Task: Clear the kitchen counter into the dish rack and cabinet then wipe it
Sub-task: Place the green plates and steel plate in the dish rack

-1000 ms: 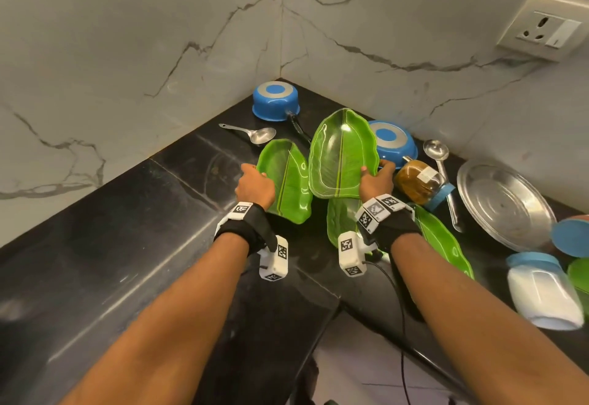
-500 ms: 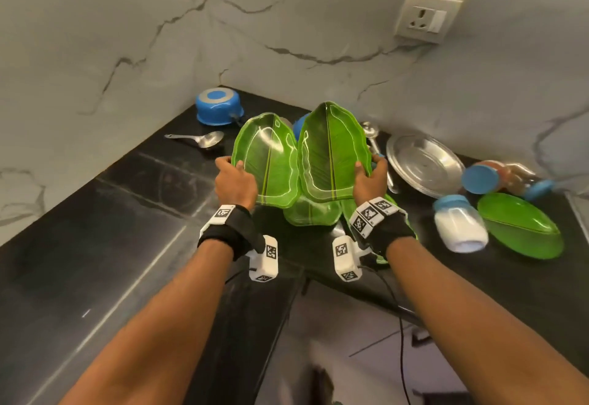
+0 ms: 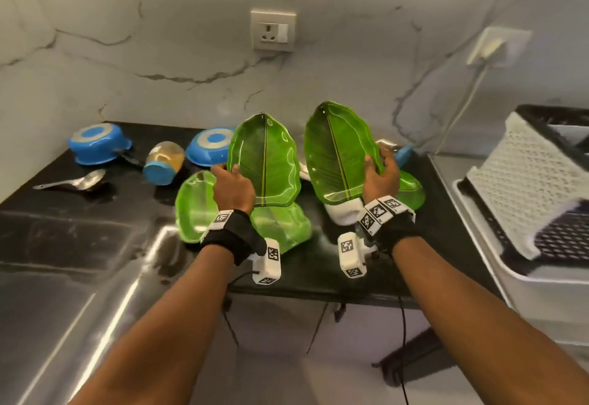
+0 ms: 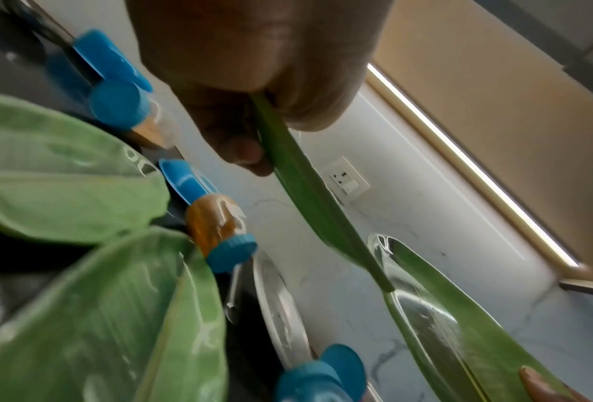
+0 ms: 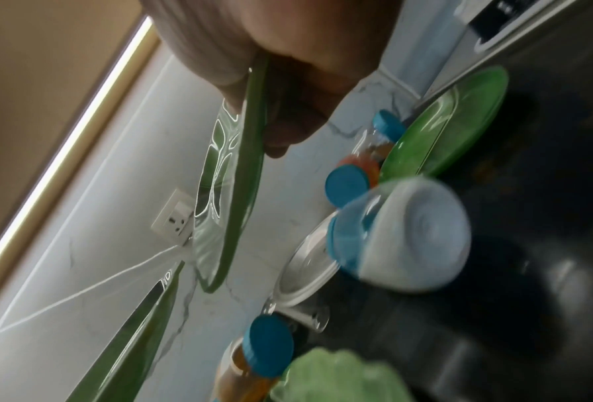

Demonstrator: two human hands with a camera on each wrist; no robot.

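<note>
My left hand [image 3: 234, 186] grips the left edge of a green leaf-shaped plate [image 3: 266, 159], held upright above the black counter [image 3: 79, 235]. In the left wrist view the left hand [image 4: 253, 114] pinches that plate's rim [image 4: 309, 195]. My right hand [image 3: 381, 175] grips the right edge of a second upright leaf plate [image 3: 338, 149]; the right wrist view shows the right hand [image 5: 274, 95] pinching its rim [image 5: 243, 190]. More green leaf plates [image 3: 194, 207] lie flat on the counter under my hands. The dish rack [image 3: 529, 194] stands at the right.
Two blue bowls [image 3: 95, 143] lie upside down at the back left, with a blue-lidded jar [image 3: 164, 162] on its side and a steel spoon [image 3: 76, 181]. A white jar [image 3: 344, 213] lies under my right wrist. A steel plate [image 5: 305, 261] lies behind. Wall sockets [image 3: 273, 31] sit above.
Both hands have carried the two upright leaf plates rightward and apart, and my view has swung right, bringing the dish rack into sight.
</note>
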